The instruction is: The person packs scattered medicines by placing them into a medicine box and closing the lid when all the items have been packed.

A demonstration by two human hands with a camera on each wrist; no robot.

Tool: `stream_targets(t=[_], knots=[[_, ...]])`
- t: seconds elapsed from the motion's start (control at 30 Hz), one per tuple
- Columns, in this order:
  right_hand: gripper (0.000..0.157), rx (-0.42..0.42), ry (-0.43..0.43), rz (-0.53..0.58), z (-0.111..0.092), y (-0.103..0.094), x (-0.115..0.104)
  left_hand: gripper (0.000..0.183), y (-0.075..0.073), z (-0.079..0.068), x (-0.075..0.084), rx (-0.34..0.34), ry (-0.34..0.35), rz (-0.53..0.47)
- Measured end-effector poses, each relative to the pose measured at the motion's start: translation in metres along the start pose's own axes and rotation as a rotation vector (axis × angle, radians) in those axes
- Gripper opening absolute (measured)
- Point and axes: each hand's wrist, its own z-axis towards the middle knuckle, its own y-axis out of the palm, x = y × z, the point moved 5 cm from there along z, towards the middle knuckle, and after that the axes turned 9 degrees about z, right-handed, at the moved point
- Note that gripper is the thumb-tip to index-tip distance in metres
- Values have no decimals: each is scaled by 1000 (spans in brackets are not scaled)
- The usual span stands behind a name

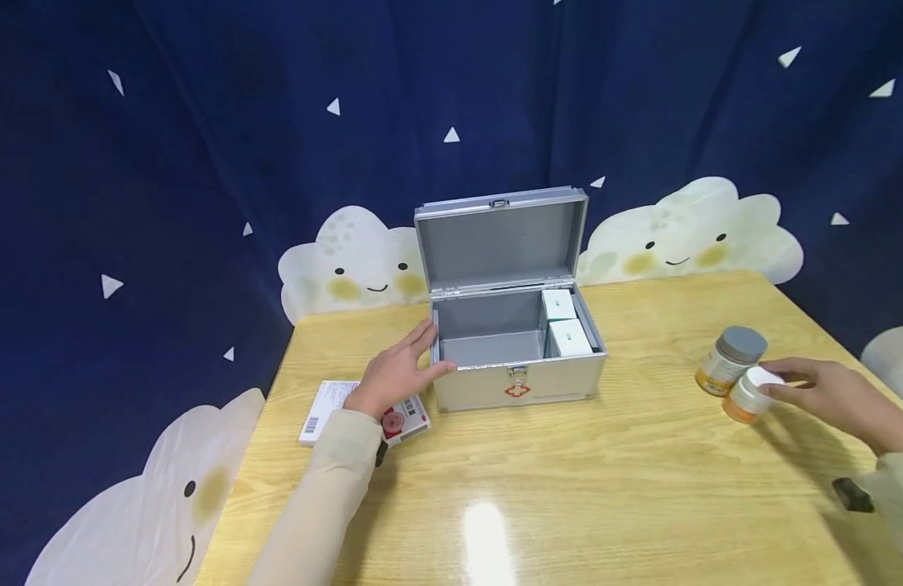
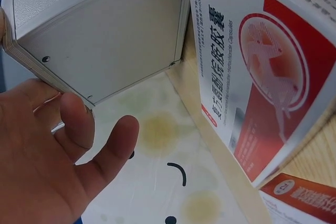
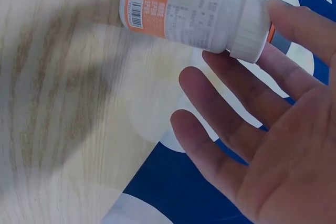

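In the head view a silver first-aid box (image 1: 561, 382) stands with its lid raised. Two white cartons (image 1: 571, 337) are upright at the right end inside it. My left hand (image 1: 400, 370) touches the box's left side, fingers extended along the wall and thumb at the front corner. At the right, my right hand (image 1: 832, 399) pinches the white cap of a small pill bottle (image 1: 747, 397) between thumb and index finger. That bottle (image 3: 194, 11) has an orange and white label; the other fingers spread apart below it. Just behind it stands a larger grey-lidded jar (image 1: 729, 358).
Flat medicine boxes (image 1: 326, 407) lie left of the first-aid box, partly under my left forearm; one carton (image 2: 262, 77) shows a red and white face close up. Behind the wooden table (image 1: 605, 488) hangs a dark blue curtain (image 1: 495, 81) with cloud shapes.
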Motion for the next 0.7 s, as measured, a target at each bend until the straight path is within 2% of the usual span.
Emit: stream_targets(t=[0.1, 0.37, 0.53, 0.7], knots=[[55, -3, -2, -17, 0, -2, -1, 85, 1, 0, 0, -16, 0, -11], [56, 21, -36, -74, 5, -5, -1, 86, -1, 1, 0, -5, 5, -21], [57, -4, -14, -86, 6, -6, 0, 86, 1, 1, 0, -14, 9, -23], [52, 24, -55, -86, 7, -5, -4, 86, 1, 0, -1, -23, 9, -31]])
